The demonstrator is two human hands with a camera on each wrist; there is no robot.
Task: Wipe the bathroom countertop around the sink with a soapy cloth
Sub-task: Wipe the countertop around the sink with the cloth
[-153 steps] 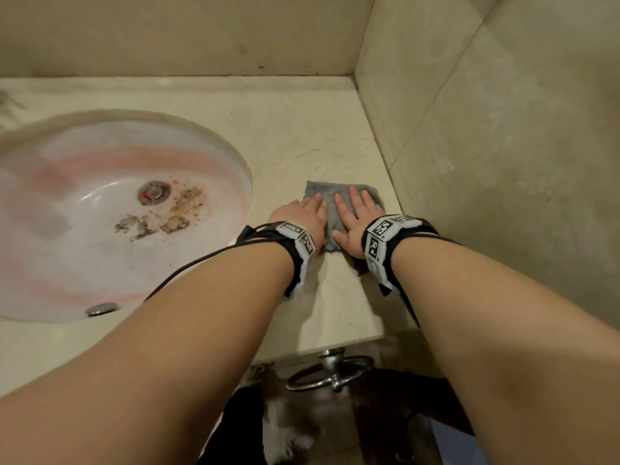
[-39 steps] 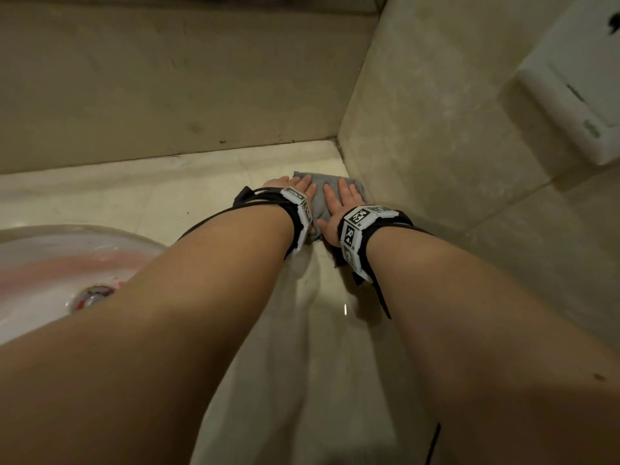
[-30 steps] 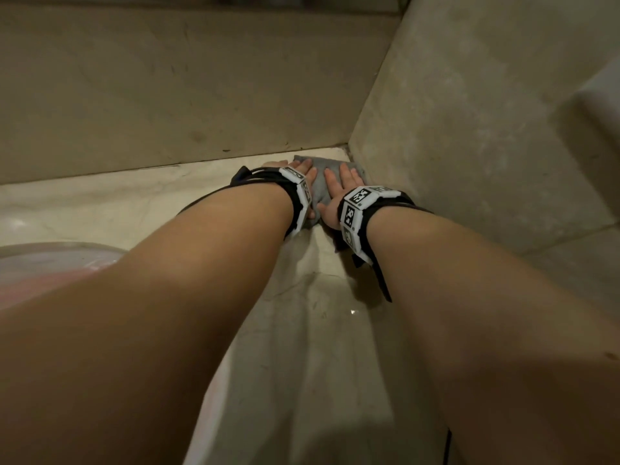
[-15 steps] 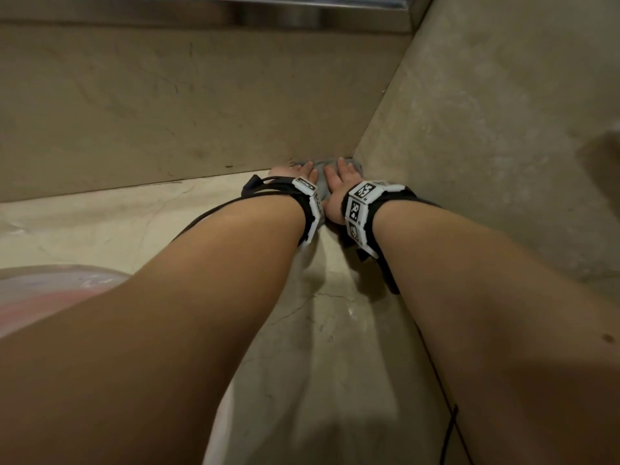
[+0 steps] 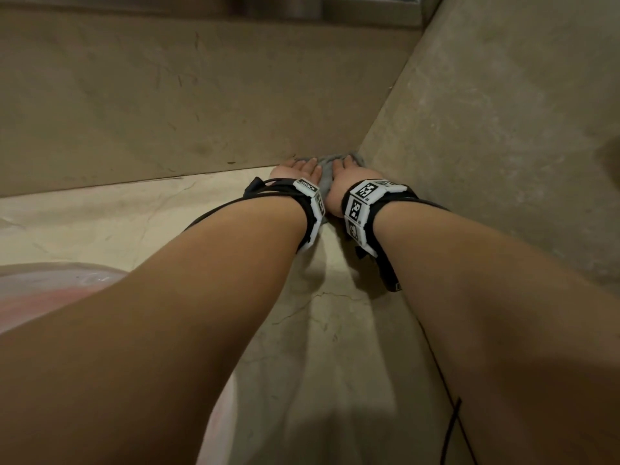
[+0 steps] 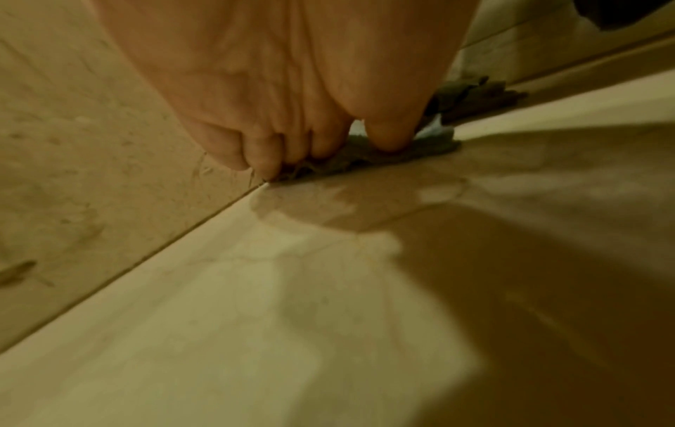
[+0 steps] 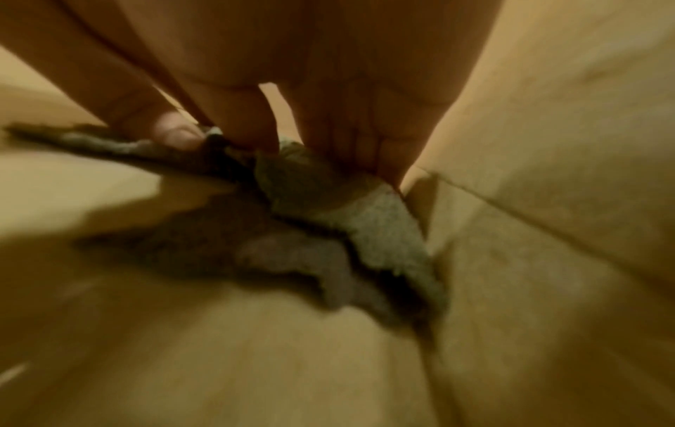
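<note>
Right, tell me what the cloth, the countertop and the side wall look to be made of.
Cloth: grey, fuzzy nap, probably terry or microfibre; it bunches softly in the corner.
Countertop: pale cream with fine dark veins and a wet sheen, likely polished marble or a look-alike.
Side wall: beige, mottled, matt slabs with a visible joint, stone or stone-look tile.

One cloth (image 5: 324, 162) is seen; two hands are counted, the left hand (image 5: 299, 170) and the right hand (image 5: 345, 176); two wristbands (image 5: 364, 203) are worn; one sink (image 5: 50, 286) is shown; one countertop (image 5: 134, 216) is seen.
</note>
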